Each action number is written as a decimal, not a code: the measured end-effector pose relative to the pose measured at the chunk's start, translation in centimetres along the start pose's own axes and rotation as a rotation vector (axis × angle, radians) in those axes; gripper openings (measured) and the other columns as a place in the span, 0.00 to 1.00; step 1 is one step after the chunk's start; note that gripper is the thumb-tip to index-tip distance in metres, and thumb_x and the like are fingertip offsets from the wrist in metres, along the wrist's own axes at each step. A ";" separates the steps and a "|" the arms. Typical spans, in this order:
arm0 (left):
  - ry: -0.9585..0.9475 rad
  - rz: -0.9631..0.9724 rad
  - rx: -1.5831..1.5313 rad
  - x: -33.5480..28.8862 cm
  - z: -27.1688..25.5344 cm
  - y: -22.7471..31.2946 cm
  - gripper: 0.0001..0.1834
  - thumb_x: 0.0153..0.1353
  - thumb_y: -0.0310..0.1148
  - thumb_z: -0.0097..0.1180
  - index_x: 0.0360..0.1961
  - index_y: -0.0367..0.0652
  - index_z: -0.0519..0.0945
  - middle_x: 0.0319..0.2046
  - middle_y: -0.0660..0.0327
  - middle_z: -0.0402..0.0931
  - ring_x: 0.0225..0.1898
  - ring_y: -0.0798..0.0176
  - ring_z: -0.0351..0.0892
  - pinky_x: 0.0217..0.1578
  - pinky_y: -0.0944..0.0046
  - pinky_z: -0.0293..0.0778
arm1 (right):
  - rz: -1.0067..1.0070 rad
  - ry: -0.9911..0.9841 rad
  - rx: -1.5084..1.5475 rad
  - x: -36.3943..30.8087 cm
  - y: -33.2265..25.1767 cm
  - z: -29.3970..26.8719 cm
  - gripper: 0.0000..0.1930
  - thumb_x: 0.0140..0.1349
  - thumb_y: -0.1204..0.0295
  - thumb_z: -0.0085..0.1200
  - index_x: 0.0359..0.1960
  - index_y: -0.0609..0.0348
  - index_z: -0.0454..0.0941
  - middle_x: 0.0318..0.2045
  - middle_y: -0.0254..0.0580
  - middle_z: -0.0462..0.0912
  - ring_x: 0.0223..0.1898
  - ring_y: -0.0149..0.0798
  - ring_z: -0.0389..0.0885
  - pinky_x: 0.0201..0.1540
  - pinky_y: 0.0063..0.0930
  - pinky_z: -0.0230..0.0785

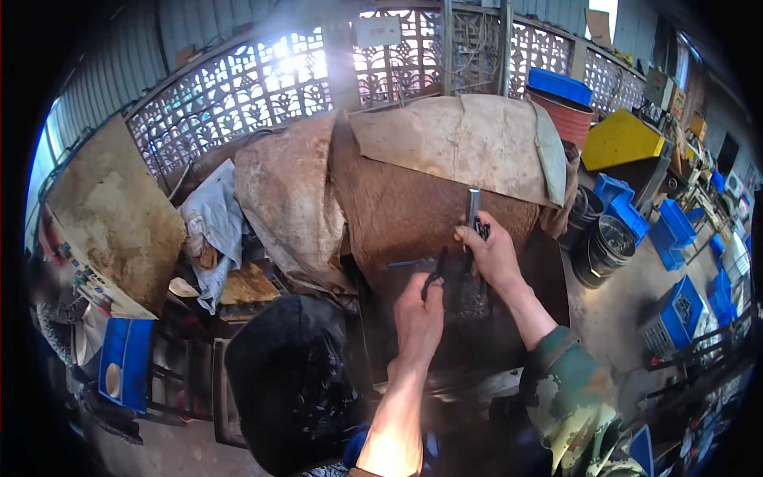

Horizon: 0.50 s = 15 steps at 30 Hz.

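My right hand (pixel 494 253) is closed around an upright shiny metal cylinder (pixel 474 200), whose upper end stands clear of my fingers. A dark part shows at its lower side, by my fingers. Just to the left and nearer, my left hand (pixel 417 312) is closed on a dark, thin-handled tool (pixel 436 273); its exact kind cannot be made out. Both hands are over a dark work surface (pixel 509 330). Beneath and between them lies a small greyish patch (pixel 470 298), too blurred to name. A thin bluish strip (pixel 409 263) lies beyond my left hand.
Brown and beige sheets (pixel 461 143) drape a large bulk ahead. Left are a stained board (pixel 119 219), a white sack (pixel 214 230) and a blue bin (pixel 127 362). A black rounded thing (pixel 282 389) stands near my left forearm. Black buckets (pixel 604 250) and blue crates (pixel 675 314) stand right.
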<state>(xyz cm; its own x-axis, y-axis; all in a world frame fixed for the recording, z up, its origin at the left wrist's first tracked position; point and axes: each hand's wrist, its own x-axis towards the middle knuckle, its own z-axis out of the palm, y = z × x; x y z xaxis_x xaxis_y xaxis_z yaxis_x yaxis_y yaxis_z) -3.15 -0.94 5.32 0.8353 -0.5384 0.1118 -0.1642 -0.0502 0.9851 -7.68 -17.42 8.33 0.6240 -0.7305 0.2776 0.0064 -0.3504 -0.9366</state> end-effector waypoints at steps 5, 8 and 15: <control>0.000 -0.032 -0.041 0.2 0.1 0.6 0.11 0.68 0.36 0.52 0.41 0.39 0.81 0.19 0.59 0.73 0.24 0.64 0.73 0.31 0.59 0.71 | -0.014 -0.007 0.033 0.0 0.0 0.2 0.13 0.67 0.64 0.62 0.47 0.56 0.78 0.21 0.32 0.77 0.15 0.27 0.71 0.18 0.27 0.64; 0.009 -0.029 -0.047 0.4 0.3 0.6 0.11 0.68 0.35 0.53 0.41 0.38 0.81 0.20 0.58 0.74 0.25 0.65 0.74 0.32 0.60 0.71 | 0.004 -0.028 0.022 0.0 0.0 0.1 0.14 0.67 0.63 0.62 0.47 0.56 0.78 0.20 0.32 0.76 0.14 0.27 0.71 0.17 0.28 0.64; 0.049 0.007 0.017 0.7 0.3 0.4 0.13 0.67 0.34 0.54 0.47 0.38 0.82 0.26 0.55 0.81 0.28 0.65 0.78 0.36 0.61 0.74 | 0.034 -0.024 0.021 0.2 0.3 0.1 0.14 0.67 0.63 0.61 0.47 0.58 0.77 0.19 0.32 0.74 0.15 0.28 0.71 0.17 0.29 0.64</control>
<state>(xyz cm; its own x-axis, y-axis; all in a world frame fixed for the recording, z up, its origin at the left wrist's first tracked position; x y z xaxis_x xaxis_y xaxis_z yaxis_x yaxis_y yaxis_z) -2.84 -1.61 5.76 0.8589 -0.4966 0.1252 -0.1784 -0.0610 0.9821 -7.51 -17.60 8.04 0.6424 -0.7276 0.2408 0.0014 -0.3131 -0.9497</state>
